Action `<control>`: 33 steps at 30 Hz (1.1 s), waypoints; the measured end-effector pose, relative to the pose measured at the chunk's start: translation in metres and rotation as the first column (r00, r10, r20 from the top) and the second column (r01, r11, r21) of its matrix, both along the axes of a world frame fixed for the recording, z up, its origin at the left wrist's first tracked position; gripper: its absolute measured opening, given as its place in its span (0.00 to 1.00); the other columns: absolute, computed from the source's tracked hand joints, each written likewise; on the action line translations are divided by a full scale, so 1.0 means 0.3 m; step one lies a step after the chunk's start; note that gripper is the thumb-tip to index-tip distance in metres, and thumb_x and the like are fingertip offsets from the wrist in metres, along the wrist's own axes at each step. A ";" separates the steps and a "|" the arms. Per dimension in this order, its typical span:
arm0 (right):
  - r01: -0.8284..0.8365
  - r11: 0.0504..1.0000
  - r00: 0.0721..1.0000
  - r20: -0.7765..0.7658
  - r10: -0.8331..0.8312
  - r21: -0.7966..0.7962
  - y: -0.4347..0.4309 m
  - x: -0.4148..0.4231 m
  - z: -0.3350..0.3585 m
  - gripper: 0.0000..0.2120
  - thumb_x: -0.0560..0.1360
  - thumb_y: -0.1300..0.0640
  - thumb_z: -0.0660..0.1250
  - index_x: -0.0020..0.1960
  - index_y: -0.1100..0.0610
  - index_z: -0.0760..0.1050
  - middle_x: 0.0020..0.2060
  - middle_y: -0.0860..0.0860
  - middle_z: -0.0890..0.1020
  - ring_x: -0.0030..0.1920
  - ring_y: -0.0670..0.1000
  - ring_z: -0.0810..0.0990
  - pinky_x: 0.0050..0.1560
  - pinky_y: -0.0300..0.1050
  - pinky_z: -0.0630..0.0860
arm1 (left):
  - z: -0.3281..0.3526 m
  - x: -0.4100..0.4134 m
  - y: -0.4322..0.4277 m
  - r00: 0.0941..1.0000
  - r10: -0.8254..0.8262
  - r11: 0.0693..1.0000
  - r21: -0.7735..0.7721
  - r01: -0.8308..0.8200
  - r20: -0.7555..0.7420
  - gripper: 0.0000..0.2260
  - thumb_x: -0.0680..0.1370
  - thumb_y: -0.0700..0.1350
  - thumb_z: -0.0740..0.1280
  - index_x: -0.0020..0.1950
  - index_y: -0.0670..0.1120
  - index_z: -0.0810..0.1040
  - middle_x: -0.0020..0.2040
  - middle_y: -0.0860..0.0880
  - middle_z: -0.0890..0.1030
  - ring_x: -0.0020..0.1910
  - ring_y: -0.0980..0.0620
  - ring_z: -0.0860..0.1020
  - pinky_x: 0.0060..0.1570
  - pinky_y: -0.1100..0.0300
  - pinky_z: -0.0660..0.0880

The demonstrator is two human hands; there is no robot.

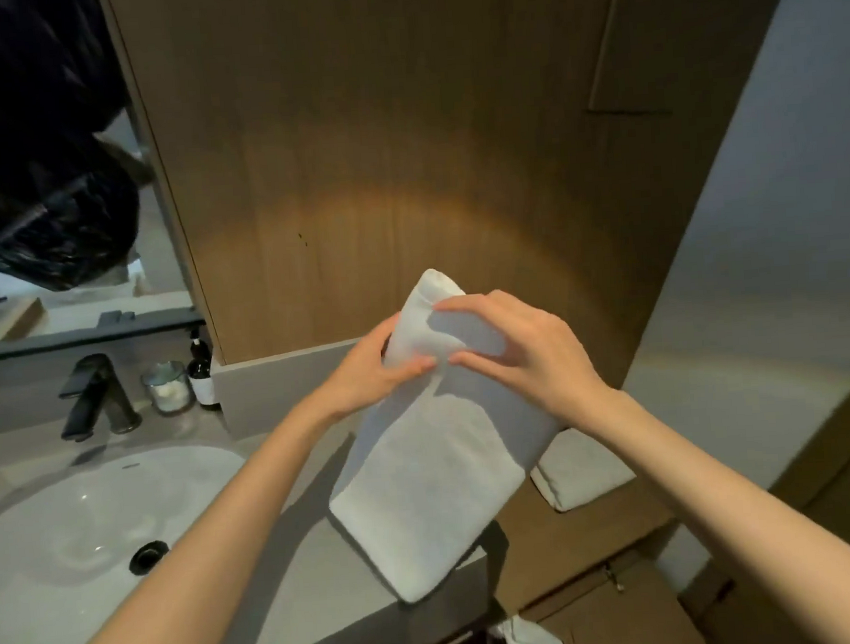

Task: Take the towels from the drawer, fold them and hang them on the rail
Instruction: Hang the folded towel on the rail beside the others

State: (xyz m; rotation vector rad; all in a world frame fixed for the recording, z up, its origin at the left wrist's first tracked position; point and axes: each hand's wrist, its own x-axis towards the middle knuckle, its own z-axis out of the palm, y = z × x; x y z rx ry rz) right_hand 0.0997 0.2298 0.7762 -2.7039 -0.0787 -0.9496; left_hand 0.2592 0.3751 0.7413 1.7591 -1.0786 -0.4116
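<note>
Head view: both hands, left hand point(383, 369) and right hand point(519, 351), pinch the top of a folded white towel point(423, 481), held up right of the sink point(76, 512), probably to keep its fold tidy for hanging.

Two bare forearms, no sleeves, slender fingers point(418, 364)

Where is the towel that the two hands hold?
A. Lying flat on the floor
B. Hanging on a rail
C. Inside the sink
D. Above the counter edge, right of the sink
D: both the left hand and the right hand grip the top of the towel, which hangs over the counter edge, right of the sink.
</note>
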 end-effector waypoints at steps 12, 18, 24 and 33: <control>0.150 0.962 0.967 0.239 -0.094 -0.227 -0.181 -0.228 0.668 0.21 0.72 0.48 0.73 0.64 0.46 0.75 0.56 0.48 0.81 0.53 0.49 0.79 0.54 0.39 0.77 | 0.574 -0.218 -0.193 0.981 -0.174 0.947 -0.287 0.144 -0.082 0.19 0.69 0.56 0.71 0.59 0.56 0.75 0.50 0.56 0.84 0.49 0.57 0.83 0.43 0.63 0.79; 0.243 0.926 0.929 0.345 -0.136 -0.290 -0.360 -0.352 0.907 0.21 0.74 0.48 0.71 0.66 0.45 0.74 0.51 0.46 0.81 0.47 0.44 0.73 0.46 0.31 0.64 | 0.829 -0.359 -0.356 0.992 -0.128 0.907 -0.405 0.117 0.001 0.21 0.69 0.56 0.73 0.58 0.53 0.74 0.51 0.51 0.84 0.45 0.53 0.84 0.41 0.60 0.79; 0.444 0.843 0.809 0.539 -0.233 -0.303 -0.553 -0.445 1.063 0.24 0.77 0.54 0.67 0.72 0.44 0.68 0.71 0.48 0.70 0.68 0.52 0.66 0.69 0.53 0.61 | 1.078 -0.530 -0.580 0.993 0.113 0.820 -0.567 -0.078 0.027 0.14 0.73 0.55 0.71 0.54 0.54 0.73 0.52 0.51 0.79 0.50 0.49 0.79 0.45 0.55 0.76; 0.194 0.965 0.860 0.443 -0.254 0.176 -0.736 -0.504 1.104 0.31 0.77 0.38 0.61 0.73 0.28 0.46 0.76 0.40 0.38 0.77 0.58 0.43 0.70 0.65 0.56 | 1.410 -0.635 -0.768 0.977 0.205 0.629 -0.772 -0.088 0.055 0.14 0.74 0.54 0.71 0.54 0.52 0.71 0.52 0.50 0.78 0.50 0.52 0.78 0.43 0.59 0.74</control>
